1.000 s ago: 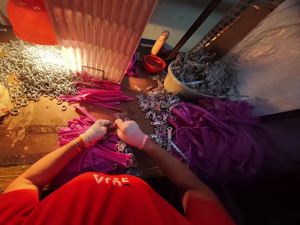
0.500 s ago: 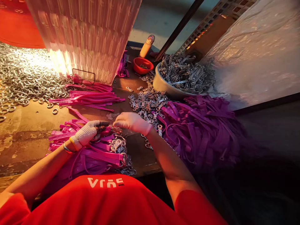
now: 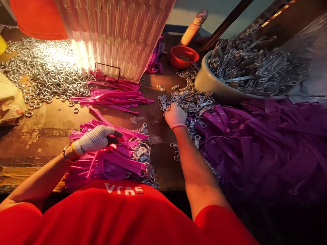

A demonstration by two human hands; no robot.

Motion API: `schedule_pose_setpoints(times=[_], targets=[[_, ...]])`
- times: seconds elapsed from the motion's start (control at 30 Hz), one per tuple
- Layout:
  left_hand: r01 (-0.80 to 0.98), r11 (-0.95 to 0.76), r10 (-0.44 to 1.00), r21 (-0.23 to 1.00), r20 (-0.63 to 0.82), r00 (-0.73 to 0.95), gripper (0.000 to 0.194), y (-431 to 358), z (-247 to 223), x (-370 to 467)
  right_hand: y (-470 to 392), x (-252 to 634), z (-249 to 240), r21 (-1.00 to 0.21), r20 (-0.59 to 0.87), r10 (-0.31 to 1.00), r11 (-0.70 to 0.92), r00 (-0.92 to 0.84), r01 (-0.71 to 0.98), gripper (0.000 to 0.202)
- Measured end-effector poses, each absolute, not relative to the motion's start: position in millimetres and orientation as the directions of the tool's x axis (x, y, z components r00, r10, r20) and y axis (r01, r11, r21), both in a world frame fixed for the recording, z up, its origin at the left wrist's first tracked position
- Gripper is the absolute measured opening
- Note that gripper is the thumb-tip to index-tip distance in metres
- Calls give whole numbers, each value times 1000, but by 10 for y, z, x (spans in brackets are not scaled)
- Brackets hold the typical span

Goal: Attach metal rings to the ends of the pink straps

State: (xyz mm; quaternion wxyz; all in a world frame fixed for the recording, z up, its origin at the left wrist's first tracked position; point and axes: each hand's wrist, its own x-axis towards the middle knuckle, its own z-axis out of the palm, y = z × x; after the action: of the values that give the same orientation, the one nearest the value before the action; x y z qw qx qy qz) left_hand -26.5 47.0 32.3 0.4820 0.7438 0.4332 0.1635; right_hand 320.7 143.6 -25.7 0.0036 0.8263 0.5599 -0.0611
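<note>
My left hand [image 3: 98, 139], in a white dotted glove with dark fingertips, hovers over a pile of pink straps [image 3: 122, 163]. Its thumb and fingers are slightly apart, and nothing shows between them. Metal links and rings [image 3: 141, 153] are attached at the right ends of these straps. My right hand [image 3: 175, 115], in a pale covering with a pink cuff, reaches to the near-left edge of a heap of small metal links [image 3: 201, 102]. Its fingers are curled in, and a bit of a metal link shows at the fingertips.
Loose metal rings [image 3: 51, 71] spread at the left under an orange lamp shade [image 3: 41, 20]. A corrugated clear panel [image 3: 114, 37] stands behind pink straps [image 3: 112, 98]. A red bowl [image 3: 184, 61], a wide tub [image 3: 219, 83] of metal parts and purple straps [image 3: 255, 143] lie rightward.
My right hand has moved away from my left hand, right and forward to the metal links. My left hand stays over the pink straps. The view has shifted.
</note>
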Motion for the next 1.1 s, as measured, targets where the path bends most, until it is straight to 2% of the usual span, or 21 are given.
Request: schedule_pose_setpoints(times=[0.07,0.17,0.27,0.33,0.4,0.5,0.67,0.8,0.87,0.93,1.0,1.1], targets=[[505,-213,757,836,-186,626,29,391,294,-243,1331,3224,-271,-153,-93,938,-345,334,926,29],[527,-207,768,824,-197,609,29,326,215,-203,1103,3176,-295,-368,-4,975,-207,221,906,19],[474,-48,796,879,-253,550,20,338,179,-193,791,2995,-243,-616,121,989,12,80,788,13],[430,109,820,896,-325,471,15,359,210,-182,558,2802,-134,-727,223,973,211,-66,653,16],[372,252,824,894,-399,402,18,363,279,-148,341,2583,14,-714,339,911,413,-237,566,21],[278,339,822,899,-427,376,30,324,402,-66,114,2295,221,-549,406,814,581,-417,601,31],[253,264,851,931,-348,393,29,227,486,37,49,2082,371,-214,367,733,665,-572,715,39],[269,214,864,939,-310,397,18,179,477,82,80,2049,409,-116,319,698,700,-641,705,36],[248,201,876,948,-287,387,14,154,490,110,73,2059,404,-139,328,708,691,-625,709,33],[220,173,904,960,-244,352,16,124,518,147,56,2086,377,-229,377,753,640,-539,734,32],[211,130,937,969,-190,293,20,90,545,199,38,2113,336,-383,414,809,570,-417,727,37],[193,67,969,979,-110,223,21,38,540,299,23,2103,290,-615,377,873,486,-309,621,42]])
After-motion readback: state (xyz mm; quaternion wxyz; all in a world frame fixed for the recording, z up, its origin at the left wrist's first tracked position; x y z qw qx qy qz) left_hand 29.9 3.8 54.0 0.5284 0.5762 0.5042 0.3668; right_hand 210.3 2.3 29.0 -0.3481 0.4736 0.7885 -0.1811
